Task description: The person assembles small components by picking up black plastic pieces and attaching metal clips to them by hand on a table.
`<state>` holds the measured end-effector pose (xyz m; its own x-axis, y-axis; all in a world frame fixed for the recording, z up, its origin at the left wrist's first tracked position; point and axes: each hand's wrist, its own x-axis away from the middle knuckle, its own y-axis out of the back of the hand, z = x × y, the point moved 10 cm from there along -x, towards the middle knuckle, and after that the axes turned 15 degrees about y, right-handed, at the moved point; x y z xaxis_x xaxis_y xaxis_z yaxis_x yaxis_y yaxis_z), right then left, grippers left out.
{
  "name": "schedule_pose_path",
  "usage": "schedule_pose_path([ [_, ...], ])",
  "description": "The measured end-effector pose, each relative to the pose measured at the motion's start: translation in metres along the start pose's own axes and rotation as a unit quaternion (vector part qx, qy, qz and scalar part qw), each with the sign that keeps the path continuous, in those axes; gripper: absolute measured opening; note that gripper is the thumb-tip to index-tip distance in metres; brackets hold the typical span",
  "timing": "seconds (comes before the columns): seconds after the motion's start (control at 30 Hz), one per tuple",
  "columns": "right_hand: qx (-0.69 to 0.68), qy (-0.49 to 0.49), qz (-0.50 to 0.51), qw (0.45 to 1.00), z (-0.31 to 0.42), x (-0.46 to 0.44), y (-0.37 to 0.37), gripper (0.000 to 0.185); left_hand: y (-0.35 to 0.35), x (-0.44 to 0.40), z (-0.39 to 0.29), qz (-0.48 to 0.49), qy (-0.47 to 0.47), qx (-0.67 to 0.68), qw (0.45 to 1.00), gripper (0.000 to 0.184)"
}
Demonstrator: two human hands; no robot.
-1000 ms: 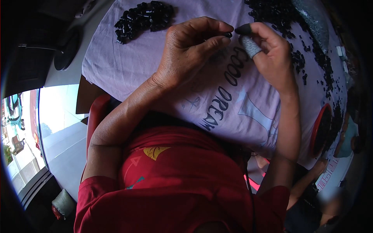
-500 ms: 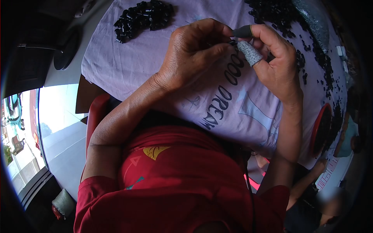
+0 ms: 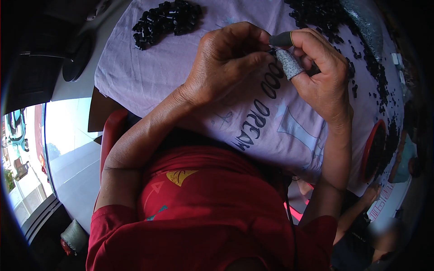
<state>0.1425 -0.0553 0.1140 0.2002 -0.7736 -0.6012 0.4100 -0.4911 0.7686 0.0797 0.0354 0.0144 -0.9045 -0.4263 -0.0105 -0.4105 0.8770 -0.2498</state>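
My left hand (image 3: 217, 65) is closed in a pinch, thumb against fingers, on a small black piece (image 3: 272, 51) mostly hidden by the fingertips. Meeting it from the other side, my right hand (image 3: 323, 74) pinches at the same piece. A dark grey finger cot (image 3: 281, 39) covers its index fingertip, and a speckled light grey cot (image 3: 289, 64) covers its thumb. Both hands are just above the pale pink printed cloth (image 3: 217, 122) on the table. Exactly how the black piece is shaped cannot be made out.
A heap of small black parts (image 3: 167, 22) lies at the upper left. More black parts (image 3: 318, 20) spread along the right side, by a clear plastic bag (image 3: 364, 27) and a red-rimmed container (image 3: 373, 151). Another person's hand (image 3: 371, 195) is at the lower right edge.
My right hand has shifted slightly, its thumb turning more upright and its index finger lowering a little. My left hand stays almost still.
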Motion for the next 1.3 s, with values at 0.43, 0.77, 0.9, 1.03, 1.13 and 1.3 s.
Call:
schedule_pose_path([
  [0.43,-0.050,-0.025,-0.017,0.998,-0.008,0.004,0.004,0.028,0.000,-0.002,0.001,0.013,0.048,0.037,0.998,0.021],
  [0.77,-0.003,-0.269,0.174,0.947,-0.069,0.049,0.004,0.018,0.004,-0.001,-0.002,-0.009,0.064,0.036,0.997,0.020],
  [0.9,0.058,-0.159,0.208,0.963,-0.056,0.043,-0.008,0.022,0.003,-0.001,-0.002,-0.004,0.063,0.032,0.997,0.020],
  [1.03,0.038,-0.168,0.226,0.959,-0.058,0.048,-0.018,0.024,0.002,-0.001,-0.002,0.001,0.062,0.029,0.998,0.018],
  [1.13,0.057,-0.170,0.228,0.957,-0.056,0.045,-0.020,0.025,-0.001,-0.001,0.000,0.013,0.061,0.042,0.997,0.017],
  [1.3,0.046,-0.189,0.201,0.960,-0.064,0.048,-0.019,0.030,-0.003,-0.001,0.000,0.027,0.058,0.019,0.998,0.017],
])
